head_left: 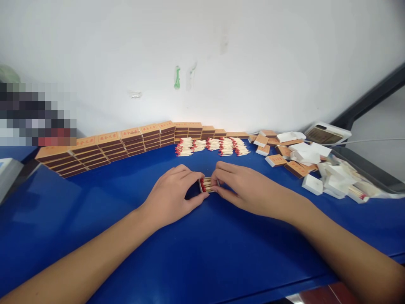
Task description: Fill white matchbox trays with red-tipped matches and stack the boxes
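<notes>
In front of me on the blue table lies a small white matchbox tray [200,186] holding red-headed matches [207,184]. My left hand [173,193] grips the tray's left end between thumb and fingers. At the right end, the fingers of my right hand [238,184] are pinched together over the matches and hide that part of the tray. Whether those fingertips hold matches or the tray wall, I cannot tell. Just beyond my hands, loose matches [214,145] lie in several small heaps.
Stacked closed matchboxes [112,148] form a long row along the wall. To the right lie scattered matchbox sleeves [276,160] and a pile of white trays [337,183], one with matches in it. A phone-like object [328,133] leans behind them. A blurred-out area covers the far left.
</notes>
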Demonstrator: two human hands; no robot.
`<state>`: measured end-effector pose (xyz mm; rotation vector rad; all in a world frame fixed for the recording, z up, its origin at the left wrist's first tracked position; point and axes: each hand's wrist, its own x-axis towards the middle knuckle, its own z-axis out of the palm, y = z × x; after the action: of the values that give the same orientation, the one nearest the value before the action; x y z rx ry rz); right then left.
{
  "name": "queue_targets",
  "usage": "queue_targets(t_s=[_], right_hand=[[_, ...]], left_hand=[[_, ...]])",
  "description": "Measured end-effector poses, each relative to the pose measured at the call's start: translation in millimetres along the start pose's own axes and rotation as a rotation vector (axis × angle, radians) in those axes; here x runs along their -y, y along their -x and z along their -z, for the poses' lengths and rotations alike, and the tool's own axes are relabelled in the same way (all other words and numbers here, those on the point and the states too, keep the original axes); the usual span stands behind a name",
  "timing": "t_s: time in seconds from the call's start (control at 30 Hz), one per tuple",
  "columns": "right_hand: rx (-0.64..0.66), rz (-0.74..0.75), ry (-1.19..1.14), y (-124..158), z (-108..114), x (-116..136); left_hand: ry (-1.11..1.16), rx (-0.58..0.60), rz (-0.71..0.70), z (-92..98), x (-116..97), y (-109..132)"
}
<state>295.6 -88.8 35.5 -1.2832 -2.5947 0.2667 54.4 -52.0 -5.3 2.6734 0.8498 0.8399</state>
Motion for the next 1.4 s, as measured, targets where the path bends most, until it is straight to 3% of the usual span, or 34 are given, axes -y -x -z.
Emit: queue_targets(t_s=[0.27,0.43,0.63,1.4], right_hand=[[-0.071,-0.042,-0.083,-3.9,1.4,-15.9],[-0.336,-0.114,0.131,-9.7,-6.4,-64.4],[-0.333,-0.126,0.196,-12.4,-12.9,-111.4],[-0.308,-0.114,0.153,-17.0,-12.5,-117.0]], left_hand=[[0.001,0.008,0.005,-0.7,0.5,0.2],[0.025,-0.004,-0.007,-1.3,1.0,0.4],[0.027,-0.004,-0.009,-1.1,1.3,1.8],[0.021,0.006,-0.001,-1.0,1.9,1.5]])
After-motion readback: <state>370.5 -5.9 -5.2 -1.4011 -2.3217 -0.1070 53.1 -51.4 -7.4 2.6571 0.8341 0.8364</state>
